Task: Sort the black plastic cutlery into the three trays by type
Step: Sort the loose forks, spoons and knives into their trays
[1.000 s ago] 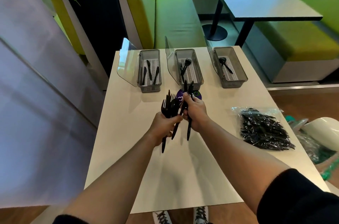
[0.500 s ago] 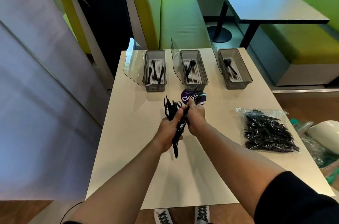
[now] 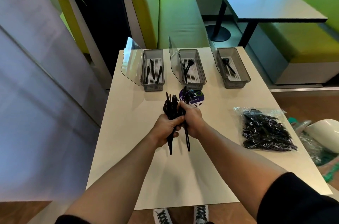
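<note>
Both hands' grip: cutlery over table

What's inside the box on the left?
Inside the left tray lie three black knives on a white slotted liner. Whatever sits beneath that liner is covered, so it can't be seen.

Held a bundle of black cutlery in the left hand, tines up, above the pale worktop. Gripped one or two pieces apart in the right hand, just beside, touching the left. At the far edge stood three trays: knives in the left tray, forks in the middle tray, spoons in the right tray. Lay to the right a clear bag of cutlery. Between hands and middle tray, partly hidden, a purple round sticker.
</note>
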`<state>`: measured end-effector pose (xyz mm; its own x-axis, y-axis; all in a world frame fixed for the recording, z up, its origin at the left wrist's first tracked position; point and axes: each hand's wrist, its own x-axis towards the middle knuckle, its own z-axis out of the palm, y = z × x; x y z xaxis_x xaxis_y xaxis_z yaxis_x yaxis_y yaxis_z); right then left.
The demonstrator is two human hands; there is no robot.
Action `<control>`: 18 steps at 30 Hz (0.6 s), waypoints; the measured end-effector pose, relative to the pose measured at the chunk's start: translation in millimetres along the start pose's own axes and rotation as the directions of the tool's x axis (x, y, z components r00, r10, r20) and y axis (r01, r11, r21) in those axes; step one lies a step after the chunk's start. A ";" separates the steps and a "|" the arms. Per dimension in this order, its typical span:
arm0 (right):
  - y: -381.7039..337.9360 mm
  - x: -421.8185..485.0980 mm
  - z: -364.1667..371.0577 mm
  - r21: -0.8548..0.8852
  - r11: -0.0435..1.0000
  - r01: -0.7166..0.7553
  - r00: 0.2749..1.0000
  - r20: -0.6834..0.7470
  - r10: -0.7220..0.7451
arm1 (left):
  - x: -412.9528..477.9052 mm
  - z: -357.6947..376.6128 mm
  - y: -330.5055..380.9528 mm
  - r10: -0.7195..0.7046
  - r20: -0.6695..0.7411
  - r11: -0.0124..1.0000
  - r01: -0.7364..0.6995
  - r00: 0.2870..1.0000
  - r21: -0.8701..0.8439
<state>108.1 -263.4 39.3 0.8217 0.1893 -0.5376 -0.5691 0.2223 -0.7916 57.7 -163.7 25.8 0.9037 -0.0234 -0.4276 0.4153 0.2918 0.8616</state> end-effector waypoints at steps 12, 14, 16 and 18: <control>-10.7 6.1 -8.8 -0.109 0.994 0.002 0.991 0.132 0.013 | 11.1 -4.5 0.2 -0.044 0.025 0.999 0.044 0.999 -0.004; -12.5 7.4 -8.8 -0.150 0.988 0.026 0.994 0.111 -0.009 | 12.1 -8.0 -0.1 -0.048 0.034 0.999 0.048 0.998 0.008; -15.6 9.7 -11.7 -0.197 0.978 0.069 0.991 0.130 -0.044 | 13.4 -9.7 -0.1 -0.048 0.045 0.998 0.046 0.998 0.041; -18.1 12.6 -17.9 -0.217 0.971 0.101 0.987 0.142 -0.071 | 14.4 -10.3 0.2 -0.036 0.038 0.997 0.034 0.999 0.075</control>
<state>129.4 -282.1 41.7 0.8474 0.3068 -0.4334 -0.4629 0.0271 -0.8860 69.7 -154.1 17.0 0.8913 -0.0707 -0.4479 0.4520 0.2187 0.8648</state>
